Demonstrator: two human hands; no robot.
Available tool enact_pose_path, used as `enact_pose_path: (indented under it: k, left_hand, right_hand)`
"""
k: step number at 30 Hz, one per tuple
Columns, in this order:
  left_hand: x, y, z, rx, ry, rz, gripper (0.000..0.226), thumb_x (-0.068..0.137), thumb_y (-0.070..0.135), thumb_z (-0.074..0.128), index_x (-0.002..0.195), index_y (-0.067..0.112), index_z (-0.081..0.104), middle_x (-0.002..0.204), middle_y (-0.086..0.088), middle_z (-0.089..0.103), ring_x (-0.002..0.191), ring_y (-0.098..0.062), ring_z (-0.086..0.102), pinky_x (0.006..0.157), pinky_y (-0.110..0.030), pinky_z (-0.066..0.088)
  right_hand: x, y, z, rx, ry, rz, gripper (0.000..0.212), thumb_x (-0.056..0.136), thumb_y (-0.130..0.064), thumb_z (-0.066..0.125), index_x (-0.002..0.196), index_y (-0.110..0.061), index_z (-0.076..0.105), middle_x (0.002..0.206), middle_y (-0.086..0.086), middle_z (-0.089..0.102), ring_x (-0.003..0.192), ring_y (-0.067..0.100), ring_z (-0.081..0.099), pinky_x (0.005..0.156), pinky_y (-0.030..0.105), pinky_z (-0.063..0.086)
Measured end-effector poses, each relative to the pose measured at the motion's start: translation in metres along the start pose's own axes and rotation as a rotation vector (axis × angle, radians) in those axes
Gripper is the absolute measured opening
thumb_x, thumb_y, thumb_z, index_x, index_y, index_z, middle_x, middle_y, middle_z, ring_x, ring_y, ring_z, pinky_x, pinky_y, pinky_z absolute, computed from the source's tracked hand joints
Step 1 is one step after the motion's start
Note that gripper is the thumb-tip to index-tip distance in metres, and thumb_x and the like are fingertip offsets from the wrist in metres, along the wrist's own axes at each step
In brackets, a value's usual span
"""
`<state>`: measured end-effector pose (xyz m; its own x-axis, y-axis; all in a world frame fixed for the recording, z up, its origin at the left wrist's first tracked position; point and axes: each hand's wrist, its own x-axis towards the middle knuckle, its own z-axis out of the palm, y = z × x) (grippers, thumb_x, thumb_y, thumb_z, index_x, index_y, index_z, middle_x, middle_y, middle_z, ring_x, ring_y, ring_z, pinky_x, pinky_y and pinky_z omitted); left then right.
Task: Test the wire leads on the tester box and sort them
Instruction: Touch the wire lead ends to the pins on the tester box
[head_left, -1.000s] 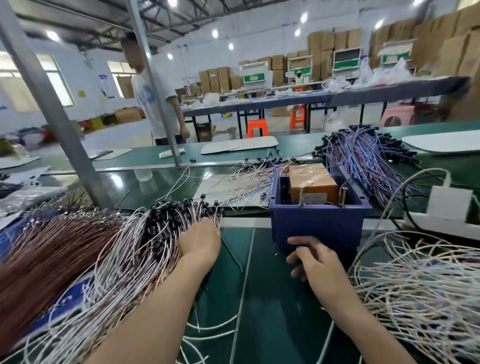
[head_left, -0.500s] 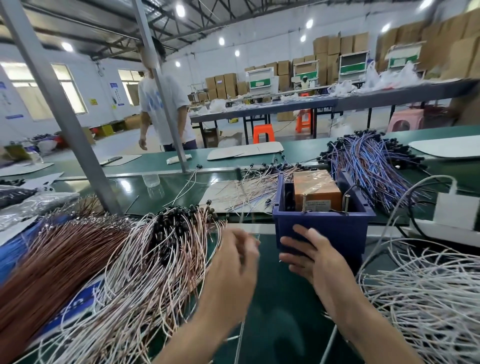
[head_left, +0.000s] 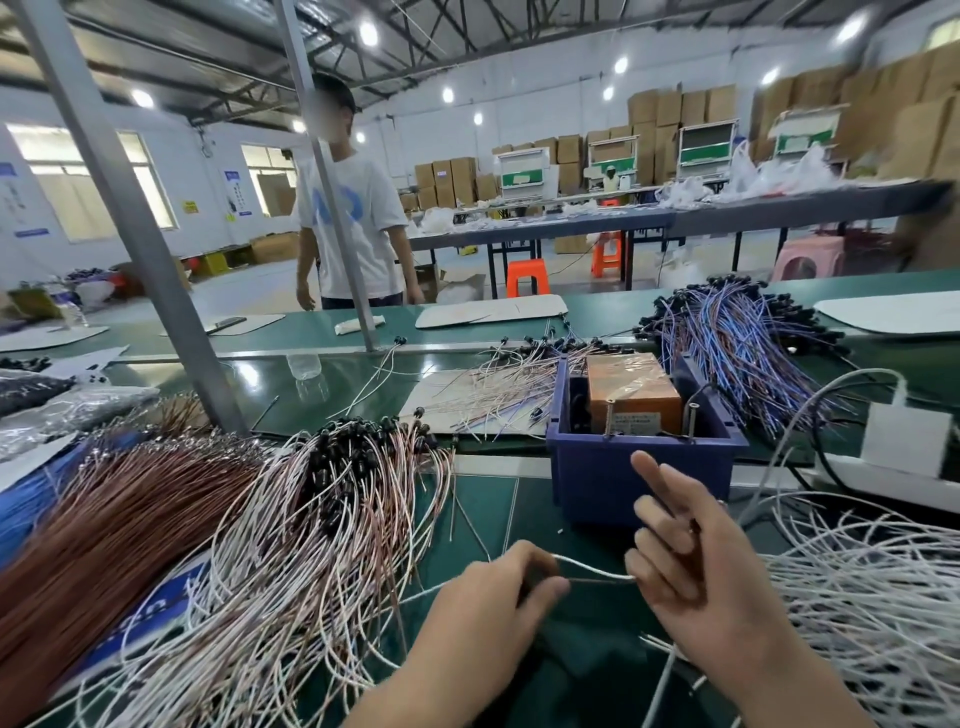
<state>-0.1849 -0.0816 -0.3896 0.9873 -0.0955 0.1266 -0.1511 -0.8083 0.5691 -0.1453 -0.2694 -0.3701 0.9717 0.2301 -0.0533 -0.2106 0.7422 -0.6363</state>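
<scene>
One wire lead (head_left: 592, 569) has come off the pile (head_left: 311, 519) left of the tester box (head_left: 597, 483) and now spans just before it, your left hand (head_left: 498, 597) pinching one end, your right hand (head_left: 696, 582) loosely spread at the other, grip unclear, so testing comes next.

Head-height view, forward and down, close over the bench (head_left: 519, 499).

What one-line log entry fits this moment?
left hand: pinches lead | right hand: at lead's end, grip unclear | tester box: behind hands
</scene>
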Motion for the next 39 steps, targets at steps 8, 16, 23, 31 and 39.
enact_pose_path:
  k: [8,16,23,31,39]
  left_hand:
    - [0.012,-0.006,-0.019,-1.042,-0.285,-0.342,0.023,0.092,0.027,0.066,0.111,0.014,0.066,0.067,0.003,0.062,0.051,-0.008,0.052,0.049,-0.017,0.039]
    - [0.013,0.012,-0.031,-0.596,-0.158,0.054,0.016,0.100,0.020,0.060,0.087,0.029,0.065,0.066,0.004,0.065,0.058,-0.007,0.057,0.057,-0.019,0.046]
    - [0.018,0.029,-0.040,-0.210,-0.161,0.247,0.015,0.102,0.025,0.049,0.100,0.029,0.063,0.075,0.007,0.067,0.061,-0.006,0.056,0.062,-0.031,0.051]
    - [0.019,0.018,-0.057,-0.691,-0.483,0.035,0.031,0.097,0.027,0.056,0.123,0.011,0.049,0.107,-0.005,0.076,0.080,-0.017,0.071,0.069,-0.024,0.052]
    - [0.015,0.009,-0.030,-1.305,-0.179,-0.184,0.015,0.076,0.027,0.078,0.089,0.021,0.077,0.098,-0.008,0.075,0.073,-0.018,0.071,0.058,-0.026,0.053]
  right_hand:
    - [-0.011,0.000,0.005,-0.215,-0.135,0.024,0.029,0.092,-0.032,0.055,0.109,-0.018,0.075,0.059,0.001,0.044,0.032,0.008,0.023,0.031,0.022,0.025]
    - [-0.010,0.021,0.007,-0.830,-0.139,-0.100,0.026,0.098,-0.042,0.048,0.116,-0.041,0.068,0.085,0.014,0.074,0.035,0.014,0.042,0.035,0.023,0.035]
    - [-0.008,0.024,0.005,-0.900,-0.284,-0.247,0.024,0.094,-0.041,0.055,0.112,-0.040,0.071,0.054,-0.008,0.051,0.046,0.001,0.035,0.044,0.012,0.029]
    - [-0.011,0.022,0.006,-0.961,-0.214,-0.326,0.022,0.092,-0.037,0.059,0.106,-0.042,0.075,0.083,-0.001,0.076,0.069,0.003,0.068,0.062,0.010,0.046]
    - [-0.009,0.016,0.005,-0.622,-0.069,-0.270,0.026,0.087,-0.035,0.058,0.099,-0.026,0.079,0.086,0.000,0.075,0.036,0.004,0.033,0.034,0.014,0.027]
